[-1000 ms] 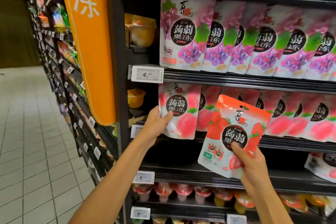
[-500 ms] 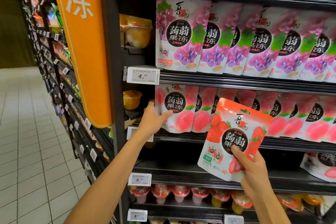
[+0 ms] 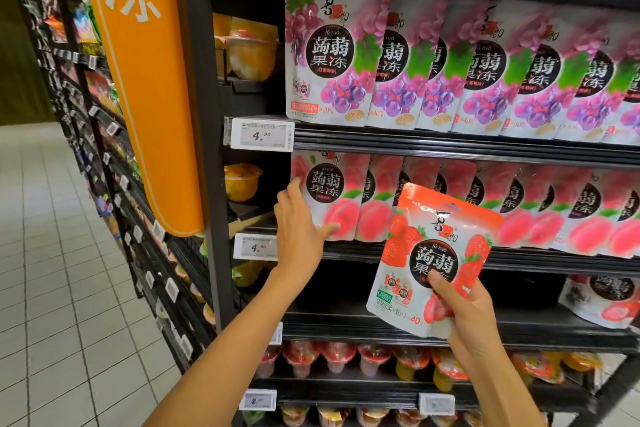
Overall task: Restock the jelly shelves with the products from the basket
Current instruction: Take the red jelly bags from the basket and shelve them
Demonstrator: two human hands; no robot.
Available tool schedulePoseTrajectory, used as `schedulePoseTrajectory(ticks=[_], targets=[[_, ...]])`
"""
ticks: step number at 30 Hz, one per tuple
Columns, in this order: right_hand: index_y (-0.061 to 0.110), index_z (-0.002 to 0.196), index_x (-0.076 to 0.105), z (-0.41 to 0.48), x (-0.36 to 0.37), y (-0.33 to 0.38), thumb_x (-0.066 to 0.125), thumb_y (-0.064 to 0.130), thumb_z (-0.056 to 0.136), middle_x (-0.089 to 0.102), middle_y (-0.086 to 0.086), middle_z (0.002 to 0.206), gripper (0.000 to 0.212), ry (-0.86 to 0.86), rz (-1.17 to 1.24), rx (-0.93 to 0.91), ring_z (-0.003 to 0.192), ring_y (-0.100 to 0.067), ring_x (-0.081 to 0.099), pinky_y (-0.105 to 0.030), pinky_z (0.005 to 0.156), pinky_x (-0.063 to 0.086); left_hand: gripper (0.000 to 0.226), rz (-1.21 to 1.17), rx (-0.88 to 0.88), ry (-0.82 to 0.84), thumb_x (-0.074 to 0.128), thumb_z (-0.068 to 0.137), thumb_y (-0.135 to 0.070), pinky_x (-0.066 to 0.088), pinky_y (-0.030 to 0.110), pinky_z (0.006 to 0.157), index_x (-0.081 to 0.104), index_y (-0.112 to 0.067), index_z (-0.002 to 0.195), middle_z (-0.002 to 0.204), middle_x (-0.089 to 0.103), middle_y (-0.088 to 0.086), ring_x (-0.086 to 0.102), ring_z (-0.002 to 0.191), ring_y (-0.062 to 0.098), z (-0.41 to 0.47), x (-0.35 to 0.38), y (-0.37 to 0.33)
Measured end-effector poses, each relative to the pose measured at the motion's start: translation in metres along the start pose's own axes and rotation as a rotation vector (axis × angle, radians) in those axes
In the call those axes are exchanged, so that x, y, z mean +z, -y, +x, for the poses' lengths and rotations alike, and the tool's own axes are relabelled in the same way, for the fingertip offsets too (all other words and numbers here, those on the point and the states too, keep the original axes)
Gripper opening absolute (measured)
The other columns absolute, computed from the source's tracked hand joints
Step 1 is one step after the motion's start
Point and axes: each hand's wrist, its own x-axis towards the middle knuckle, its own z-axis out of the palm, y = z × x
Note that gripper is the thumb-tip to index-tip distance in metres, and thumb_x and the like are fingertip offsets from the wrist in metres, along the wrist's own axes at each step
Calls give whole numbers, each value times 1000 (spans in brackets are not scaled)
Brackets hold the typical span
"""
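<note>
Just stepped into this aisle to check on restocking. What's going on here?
A person is stocking jelly pouches. Their left hand holds the leftmost peach pouch on its shelf, thumb across its front. Their right hand holds a strawberry pouch up in front of the shelves, not yet placed. The lower shelf under the peach row looks mostly bare, with a shelved strawberry pack at its right end.

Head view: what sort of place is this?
Most likely a supermarket aisle: shelves lined with identical jelly pouches, price tags on the shelf edges, and an orange sign hanging at the end. The left hand grips a peach pouch, and the right hand a strawberry pouch.
</note>
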Motion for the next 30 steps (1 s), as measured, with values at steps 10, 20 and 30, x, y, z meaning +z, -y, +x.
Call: schedulePoseTrajectory(ticks=[10, 20, 30], targets=[[4, 97, 62, 6, -12, -5, 74, 19, 74, 68, -3, 58, 30, -51, 0, 3, 49, -11, 63, -25, 53, 55, 82, -1, -4, -20, 86, 71, -18, 34, 27, 101, 37, -10, 137, 136, 38, 10, 39, 127, 23, -1, 4, 9], [7, 96, 65, 1, -23, -13, 82, 29, 60, 67, -14, 72, 46, -131, -6, 18, 54, -27, 59, -37, 61, 53, 19, -462, -31, 458, 59, 92, -42, 46, 11, 72, 54, -31, 107, 101, 61, -15, 58, 89, -1, -87, 36, -26], [10, 98, 66, -13, -147, -11, 82, 35, 70, 67, -21, 66, 41, -143, -168, 95, 46, -28, 62, -35, 56, 54, 11, -593, -229, 725, 73, 86, -20, 60, 31, 75, 71, -25, 95, 91, 76, -5, 73, 86, 11, -172, 153, -54]])
